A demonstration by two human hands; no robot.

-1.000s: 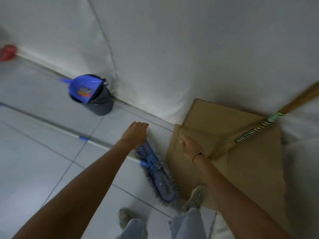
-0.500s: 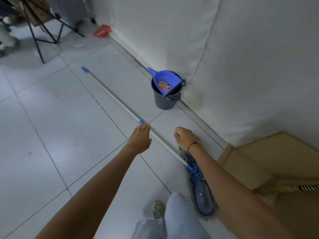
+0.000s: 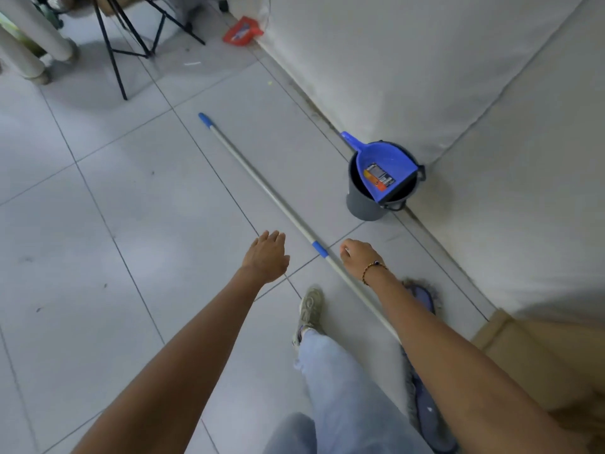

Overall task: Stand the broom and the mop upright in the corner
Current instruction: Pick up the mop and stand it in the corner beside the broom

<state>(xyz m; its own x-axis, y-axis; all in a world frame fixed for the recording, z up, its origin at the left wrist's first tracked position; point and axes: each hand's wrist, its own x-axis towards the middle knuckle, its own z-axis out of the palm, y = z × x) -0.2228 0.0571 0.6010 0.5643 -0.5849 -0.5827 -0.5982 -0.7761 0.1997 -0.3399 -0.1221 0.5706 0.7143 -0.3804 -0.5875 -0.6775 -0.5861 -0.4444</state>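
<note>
The mop lies flat on the tiled floor. Its silver pole (image 3: pixel 262 181) runs from a blue end cap at the upper left down to the blue flat mop head (image 3: pixel 425 404), which my right arm partly hides. My left hand (image 3: pixel 266 255) hovers open, fingers apart, just left of the pole's blue collar. My right hand (image 3: pixel 358 257) is loosely curled just right of the pole, holding nothing. The broom is almost out of view; only a blurred tan edge shows at the bottom right.
A grey bucket (image 3: pixel 363 199) with a blue dustpan (image 3: pixel 383 168) in it stands against the white fabric-covered wall. Flattened cardboard (image 3: pixel 523 352) lies at the right. A red dustpan (image 3: pixel 240 32) and black tripod legs (image 3: pixel 111 57) are at the far top. My legs and shoe (image 3: pixel 309 309) are below.
The view swung left, away from the broom and cardboard, along the mop pole. Both hands moved from the mop head up to the pole's blue collar.
</note>
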